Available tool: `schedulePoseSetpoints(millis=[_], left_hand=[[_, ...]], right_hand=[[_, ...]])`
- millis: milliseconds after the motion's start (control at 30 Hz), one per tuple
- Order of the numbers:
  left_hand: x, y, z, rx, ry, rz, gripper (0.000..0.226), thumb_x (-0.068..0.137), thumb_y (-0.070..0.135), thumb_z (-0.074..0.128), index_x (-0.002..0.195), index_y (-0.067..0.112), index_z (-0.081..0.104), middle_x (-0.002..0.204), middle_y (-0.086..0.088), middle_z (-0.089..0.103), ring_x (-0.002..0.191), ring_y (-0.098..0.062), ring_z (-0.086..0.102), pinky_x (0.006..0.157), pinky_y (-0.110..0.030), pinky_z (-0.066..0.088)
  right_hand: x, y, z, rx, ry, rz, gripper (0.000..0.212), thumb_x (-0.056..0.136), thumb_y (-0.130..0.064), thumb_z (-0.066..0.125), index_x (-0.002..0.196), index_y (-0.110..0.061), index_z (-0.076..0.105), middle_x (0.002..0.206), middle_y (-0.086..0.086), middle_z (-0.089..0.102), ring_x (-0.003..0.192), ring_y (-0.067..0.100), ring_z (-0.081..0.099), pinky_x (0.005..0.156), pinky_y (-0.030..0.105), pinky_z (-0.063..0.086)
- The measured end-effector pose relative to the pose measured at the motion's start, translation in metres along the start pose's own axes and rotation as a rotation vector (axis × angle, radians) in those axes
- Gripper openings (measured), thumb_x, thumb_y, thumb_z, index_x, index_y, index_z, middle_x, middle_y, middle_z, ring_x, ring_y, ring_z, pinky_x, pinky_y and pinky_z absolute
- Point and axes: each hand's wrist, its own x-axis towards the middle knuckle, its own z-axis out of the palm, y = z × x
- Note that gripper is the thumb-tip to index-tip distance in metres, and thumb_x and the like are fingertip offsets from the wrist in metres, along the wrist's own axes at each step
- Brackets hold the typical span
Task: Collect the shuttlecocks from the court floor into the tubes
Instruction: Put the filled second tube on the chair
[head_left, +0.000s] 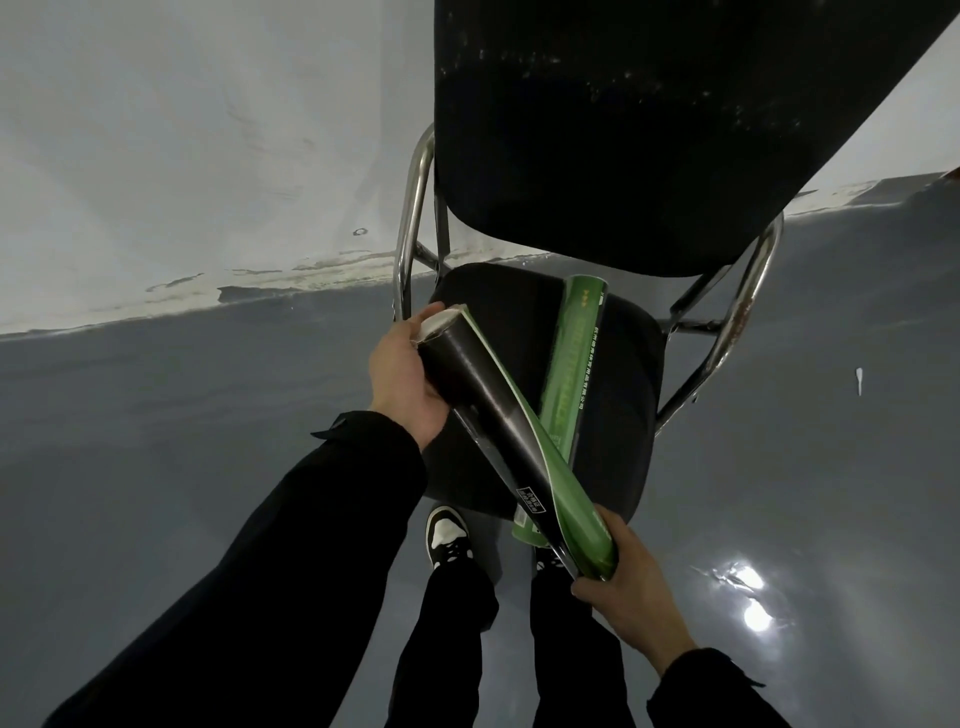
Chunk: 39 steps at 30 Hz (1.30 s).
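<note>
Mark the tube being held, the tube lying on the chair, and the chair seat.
held tube (498, 415): head view, on its black side, mid-length.
resting tube (571, 358): head view, on its green wall, upper half.
chair seat (623, 395): head view, bare black cushion right of the tubes.

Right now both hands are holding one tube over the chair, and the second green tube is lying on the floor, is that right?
Not quite. The head view shows the second green tube lying on the chair seat, not the floor. Left hand and right hand do hold the held tube by its ends.

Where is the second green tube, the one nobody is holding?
The loose green tube lies lengthwise on the black chair seat, centre of the head view, right of and partly beneath the held tube.
</note>
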Motion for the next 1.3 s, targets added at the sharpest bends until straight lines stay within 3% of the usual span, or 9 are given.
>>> schedulePoseSetpoints(millis=[200, 300, 433, 633, 800, 967, 1067, 1167, 1300], left_hand=[[-0.003, -0.007, -0.002, -0.042, 0.033, -0.002, 0.030, 0.106, 0.030, 0.047, 0.121, 0.022, 0.072, 0.122, -0.009, 0.075, 0.115, -0.029, 0.067, 0.098, -0.049, 0.056], [-0.005, -0.007, -0.004, -0.059, 0.037, -0.013, 0.029, 0.106, 0.030, 0.049, 0.124, 0.023, 0.071, 0.123, -0.008, 0.075, 0.113, -0.028, 0.067, 0.092, -0.047, 0.056], [-0.007, -0.002, -0.004, -0.052, 0.041, -0.012, 0.029, 0.105, 0.029, 0.051, 0.125, 0.024, 0.071, 0.127, -0.010, 0.075, 0.119, -0.032, 0.067, 0.099, -0.051, 0.055], [-0.001, -0.002, -0.010, 0.021, 0.072, 0.003, 0.033, 0.102, 0.030, 0.053, 0.128, 0.021, 0.073, 0.131, -0.012, 0.073, 0.113, -0.030, 0.068, 0.087, -0.047, 0.058], [0.006, 0.007, -0.009, 0.033, 0.030, 0.041, 0.052, 0.107, 0.060, 0.040, 0.121, 0.021, 0.071, 0.134, -0.012, 0.072, 0.126, -0.030, 0.065, 0.097, -0.049, 0.057], [0.009, 0.012, -0.006, -0.014, -0.028, 0.031, 0.062, 0.103, 0.066, 0.041, 0.138, 0.020, 0.066, 0.135, -0.010, 0.072, 0.126, -0.031, 0.065, 0.108, -0.053, 0.050], [0.004, 0.014, -0.001, -0.018, -0.067, 0.040, 0.064, 0.100, 0.067, 0.047, 0.142, 0.020, 0.062, 0.138, -0.010, 0.070, 0.126, -0.031, 0.066, 0.109, -0.053, 0.050], [-0.001, 0.014, 0.003, 0.042, -0.137, 0.066, 0.057, 0.099, 0.066, 0.052, 0.129, 0.019, 0.067, 0.132, -0.009, 0.073, 0.126, -0.030, 0.067, 0.110, -0.051, 0.050], [-0.009, 0.016, 0.002, 0.144, -0.232, 0.096, 0.034, 0.102, 0.048, 0.059, 0.120, 0.021, 0.068, 0.109, -0.004, 0.076, 0.107, -0.024, 0.070, 0.093, -0.045, 0.058]], right_hand=[[-0.002, 0.005, -0.001, -0.041, 0.015, 0.001, 0.089, 0.060, -0.017, 0.077, 0.138, -0.045, 0.044, 0.112, -0.003, 0.061, 0.095, 0.015, 0.060, 0.082, 0.034, 0.054], [-0.001, 0.004, -0.002, -0.045, 0.025, -0.006, 0.088, 0.058, -0.023, 0.074, 0.137, -0.048, 0.043, 0.110, -0.004, 0.063, 0.095, 0.018, 0.061, 0.084, 0.039, 0.056], [-0.001, 0.003, 0.000, -0.068, 0.044, -0.014, 0.088, 0.058, -0.028, 0.072, 0.134, -0.054, 0.039, 0.111, -0.007, 0.062, 0.098, 0.021, 0.060, 0.085, 0.043, 0.055], [-0.003, 0.002, 0.003, -0.104, -0.008, -0.005, 0.088, 0.058, -0.033, 0.070, 0.136, -0.052, 0.035, 0.109, -0.007, 0.058, 0.094, 0.019, 0.059, 0.082, 0.041, 0.056], [0.001, -0.010, 0.000, -0.082, -0.027, -0.013, 0.091, 0.054, -0.038, 0.068, 0.138, -0.051, 0.034, 0.108, -0.006, 0.057, 0.094, 0.019, 0.060, 0.081, 0.042, 0.057], [0.002, -0.017, -0.006, -0.089, -0.021, 0.002, 0.092, 0.055, -0.031, 0.071, 0.138, -0.048, 0.035, 0.108, -0.004, 0.056, 0.093, 0.019, 0.059, 0.081, 0.041, 0.056], [0.002, -0.017, -0.008, -0.064, -0.032, 0.023, 0.092, 0.054, -0.031, 0.071, 0.135, -0.052, 0.035, 0.104, -0.005, 0.057, 0.085, 0.024, 0.063, 0.072, 0.038, 0.058], [0.003, -0.015, -0.007, -0.042, -0.037, 0.032, 0.092, 0.056, -0.028, 0.072, 0.137, -0.050, 0.035, 0.105, -0.005, 0.057, 0.083, 0.024, 0.064, 0.071, 0.036, 0.057], [0.004, -0.016, -0.006, -0.080, 0.046, -0.010, 0.089, 0.059, -0.026, 0.073, 0.138, -0.044, 0.036, 0.112, -0.005, 0.058, 0.097, 0.021, 0.060, 0.085, 0.044, 0.056]])
